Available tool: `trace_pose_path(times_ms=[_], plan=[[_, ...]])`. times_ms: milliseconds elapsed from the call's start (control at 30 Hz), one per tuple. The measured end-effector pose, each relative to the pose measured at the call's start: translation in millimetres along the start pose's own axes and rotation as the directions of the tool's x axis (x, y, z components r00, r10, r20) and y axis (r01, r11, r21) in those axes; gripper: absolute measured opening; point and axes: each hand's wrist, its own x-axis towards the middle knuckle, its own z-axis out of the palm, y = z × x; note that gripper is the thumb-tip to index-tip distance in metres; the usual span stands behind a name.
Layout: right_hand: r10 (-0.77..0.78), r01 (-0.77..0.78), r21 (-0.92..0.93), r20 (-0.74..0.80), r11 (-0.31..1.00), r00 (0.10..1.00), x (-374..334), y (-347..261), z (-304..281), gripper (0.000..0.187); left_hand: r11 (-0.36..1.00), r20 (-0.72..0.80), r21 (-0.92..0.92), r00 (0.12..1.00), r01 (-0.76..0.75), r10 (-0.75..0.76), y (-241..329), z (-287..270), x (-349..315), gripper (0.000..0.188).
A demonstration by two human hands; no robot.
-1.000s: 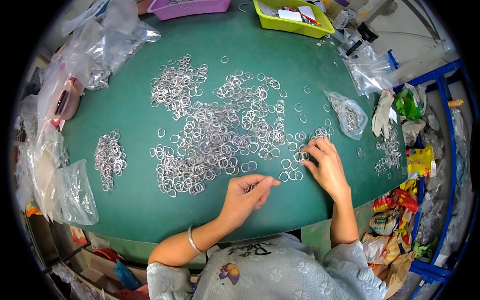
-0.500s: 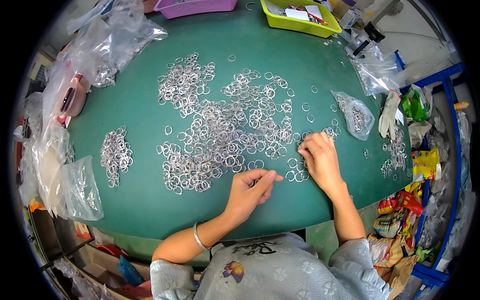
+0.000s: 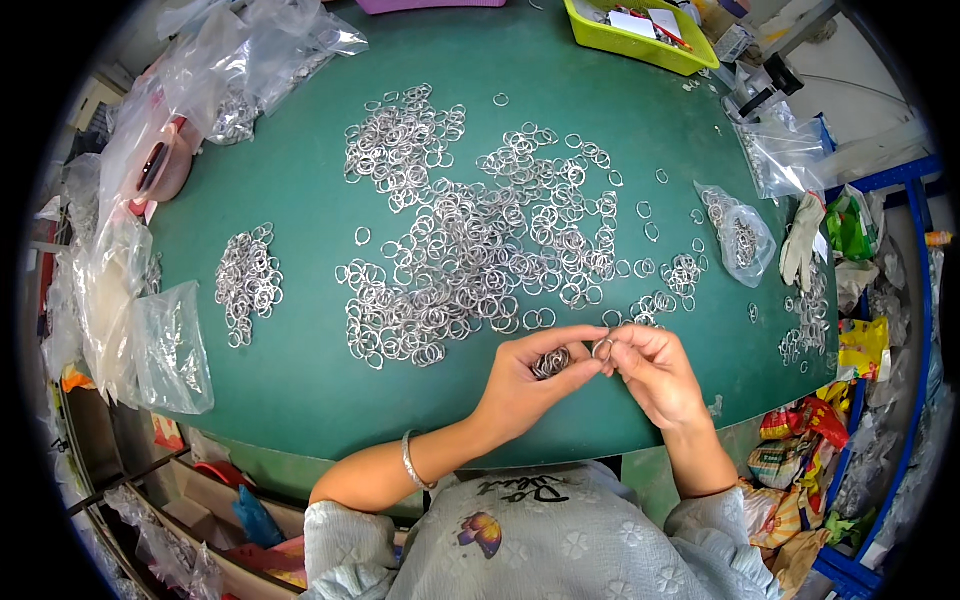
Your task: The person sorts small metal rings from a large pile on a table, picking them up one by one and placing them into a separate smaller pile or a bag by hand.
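My left hand (image 3: 518,388) is curled around a small stack of silver metal rings (image 3: 551,363) lying against its palm. Its thumb and forefinger reach toward a single ring (image 3: 602,348), which my right hand (image 3: 657,380) pinches between thumb and fingers. The fingertips of both hands meet at this ring, just above the table's near part. Beyond them spreads a large heap of similar rings (image 3: 460,235). A smaller cluster of rings (image 3: 655,305) lies just past my right hand.
The green table (image 3: 290,400) carries another ring pile (image 3: 248,285) at left. Clear plastic bags (image 3: 172,350) and a pink container (image 3: 172,165) line its left side. To the right are a bag of rings (image 3: 740,235), a white glove (image 3: 800,242) and a yellow-green basket (image 3: 640,48).
My right hand has come back from the rings on the table toward my left hand and now pinches a ring. My left hand has turned, showing the rings in its palm. The view has shifted slightly.
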Motion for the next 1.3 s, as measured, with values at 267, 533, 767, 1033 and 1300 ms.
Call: trace_pose_path(times_ms=[267,533,767,1033,1300], plan=[[-0.24,0.209,-0.339,-0.049,0.917,0.97,-6.5,-7.5,12.1,0.009,1.0,0.032,-0.005,0.999,0.017,-0.017,0.2,-1.1,-3.0,0.028],[-0.4,0.33,-0.592,0.013,0.736,0.916,-7.4,-13.0,16.7,0.005,1.0,0.041,0.004,0.999,-0.017,0.016,-1.3,-2.3,-4.8,0.027],[-0.598,0.349,-0.806,-0.008,0.478,0.801,-11.9,-32.2,0.6,0.004,0.999,0.039,-0.038,0.999,0.031,-0.029,1.1,-0.2,-4.8,0.024],[-0.82,-0.251,-0.967,-0.105,-0.048,0.563,-12.8,-85.9,-99.9,0.009,0.996,0.044,-0.075,0.998,0.052,-0.048,-0.5,3.6,-6.0,0.019],[-0.628,-0.092,-0.992,-0.129,0.091,0.768,22.4,-55.5,-88.6,0.011,0.986,0.023,-0.112,0.992,0.122,-0.12,-6.1,1.1,-6.1,0.017]])
